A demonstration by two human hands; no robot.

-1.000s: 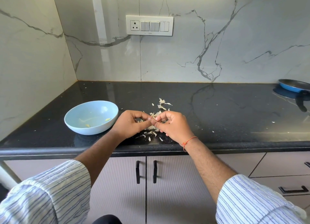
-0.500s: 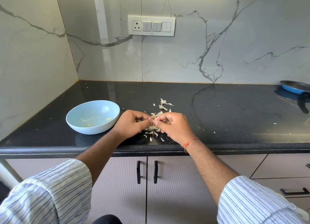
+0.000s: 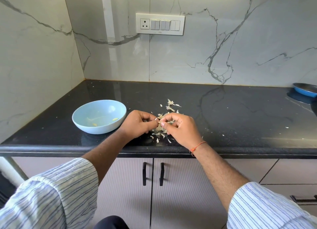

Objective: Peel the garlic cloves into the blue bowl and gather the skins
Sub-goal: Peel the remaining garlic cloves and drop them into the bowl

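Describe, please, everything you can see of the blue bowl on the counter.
The blue bowl is pale blue, round and shallow, smooth like plastic or ceramic. It sits upright on the black countertop, left of both hands, which do not touch it. Inside lie two small yellowish peeled pieces and a pale sliver; otherwise it is nearly empty.

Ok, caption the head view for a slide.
Both hands pinch a garlic clove over scattered skins beside the blue bowl.

blue bowl (image 3: 99,116) just left of hands (image 3: 158,124), pan (image 3: 305,89) far right
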